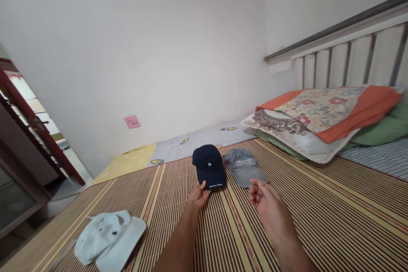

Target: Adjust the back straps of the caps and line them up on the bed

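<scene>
A dark navy cap (209, 165) with small white lettering lies on the striped bamboo mat (318, 221), its brim toward me. My left hand (198, 196) pinches the front edge of that brim. Right beside it lies a grey cap (244, 167) with white script on the front. My right hand (266, 200) hovers just in front of the grey cap's brim, palm up, fingers loosely curled and apart, holding nothing.
A white bucket hat (108, 240) lies on the mat at the near left. Stacked pillows (318, 114) rest against a metal headboard (350, 51) at the right. A white wall bounds the far side, and a doorway (22, 136) opens at the left.
</scene>
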`<state>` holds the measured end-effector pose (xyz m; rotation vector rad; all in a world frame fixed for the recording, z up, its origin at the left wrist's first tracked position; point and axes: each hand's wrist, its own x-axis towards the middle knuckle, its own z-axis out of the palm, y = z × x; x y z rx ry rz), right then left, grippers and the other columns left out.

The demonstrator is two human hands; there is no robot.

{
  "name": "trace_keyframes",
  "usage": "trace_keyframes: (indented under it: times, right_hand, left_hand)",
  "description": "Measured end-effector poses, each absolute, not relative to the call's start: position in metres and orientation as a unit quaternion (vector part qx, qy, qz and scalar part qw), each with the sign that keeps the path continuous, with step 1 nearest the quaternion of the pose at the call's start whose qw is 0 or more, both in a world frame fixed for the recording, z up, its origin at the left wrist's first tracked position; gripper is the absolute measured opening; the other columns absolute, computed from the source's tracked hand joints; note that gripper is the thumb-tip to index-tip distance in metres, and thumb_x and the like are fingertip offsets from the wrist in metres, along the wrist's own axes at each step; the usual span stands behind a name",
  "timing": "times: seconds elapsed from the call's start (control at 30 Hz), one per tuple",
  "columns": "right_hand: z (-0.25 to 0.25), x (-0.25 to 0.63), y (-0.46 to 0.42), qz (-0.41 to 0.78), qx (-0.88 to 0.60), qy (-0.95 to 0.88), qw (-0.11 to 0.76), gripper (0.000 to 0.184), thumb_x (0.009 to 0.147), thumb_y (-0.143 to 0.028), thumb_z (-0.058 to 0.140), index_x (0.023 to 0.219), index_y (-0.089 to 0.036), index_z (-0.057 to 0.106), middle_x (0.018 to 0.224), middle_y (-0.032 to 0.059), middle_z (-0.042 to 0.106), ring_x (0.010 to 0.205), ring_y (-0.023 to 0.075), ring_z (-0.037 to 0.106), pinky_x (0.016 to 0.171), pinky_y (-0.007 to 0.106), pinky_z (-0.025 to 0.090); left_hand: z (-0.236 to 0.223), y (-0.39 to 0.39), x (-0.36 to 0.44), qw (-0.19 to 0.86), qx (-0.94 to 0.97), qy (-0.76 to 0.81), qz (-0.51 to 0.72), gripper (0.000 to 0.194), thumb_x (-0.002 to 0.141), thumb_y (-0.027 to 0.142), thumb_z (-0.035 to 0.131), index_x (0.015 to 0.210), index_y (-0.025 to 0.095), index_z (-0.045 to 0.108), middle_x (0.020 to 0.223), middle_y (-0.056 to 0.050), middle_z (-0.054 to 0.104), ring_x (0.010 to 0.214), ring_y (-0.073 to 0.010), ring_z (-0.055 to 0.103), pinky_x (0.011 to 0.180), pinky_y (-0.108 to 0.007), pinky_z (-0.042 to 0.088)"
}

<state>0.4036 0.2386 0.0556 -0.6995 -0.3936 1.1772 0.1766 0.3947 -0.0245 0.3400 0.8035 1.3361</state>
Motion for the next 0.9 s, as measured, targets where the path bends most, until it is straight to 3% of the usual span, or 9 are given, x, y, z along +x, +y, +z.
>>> trace_keyframes:
  times: [0.13,0.37,0.57,0.9]
  right_hand:
    - [0.057,0.401,0.238,0.549,-0.321,-0.18,0.751,0.041,0.055,-0.047,0.095,0.08,-0.02,0.078,0.064,0.0,0.068,0.06,0.0127,0.057,0.054,0.023,0.047]
    - [0.055,0.4,0.238,0.551,-0.323,-0.181,0.748,0.04,0.054,-0.045,0.095,0.08,-0.02,0.078,0.064,-0.0001,0.068,0.06,0.0131,0.057,0.055,0.023,0.047]
    - [0.058,0.4,0.235,0.552,-0.329,-0.183,0.745,0.041,0.055,-0.045,0.095,0.081,-0.019,0.077,0.065,0.0001,0.068,0.061,0.0138,0.056,0.055,0.025,0.046]
    - [0.061,0.393,0.235,0.555,-0.338,-0.185,0.737,0.049,0.05,-0.048,0.097,0.082,-0.017,0.078,0.064,-0.0004,0.069,0.061,0.0126,0.057,0.056,0.022,0.046]
  left_hand:
    - [-0.028,0.396,0.175,0.693,0.139,0.386,0.592,0.027,0.098,0.013,0.066,0.125,0.014,0.065,0.111,-0.007,0.075,0.085,-0.0165,0.074,0.069,-0.03,0.066]
    - [-0.03,0.389,0.17,0.702,0.107,0.41,0.573,0.02,0.096,0.01,0.067,0.116,0.013,0.068,0.112,-0.005,0.074,0.086,-0.0159,0.072,0.071,-0.03,0.064]
    - [-0.019,0.367,0.169,0.702,0.072,0.383,0.596,0.026,0.098,0.004,0.061,0.122,0.012,0.066,0.113,-0.007,0.076,0.091,-0.0169,0.075,0.075,-0.03,0.066]
    - [-0.034,0.346,0.192,0.711,-0.006,0.445,0.545,0.032,0.103,0.022,0.06,0.135,0.015,0.06,0.128,-0.012,0.071,0.098,-0.021,0.074,0.076,-0.035,0.067]
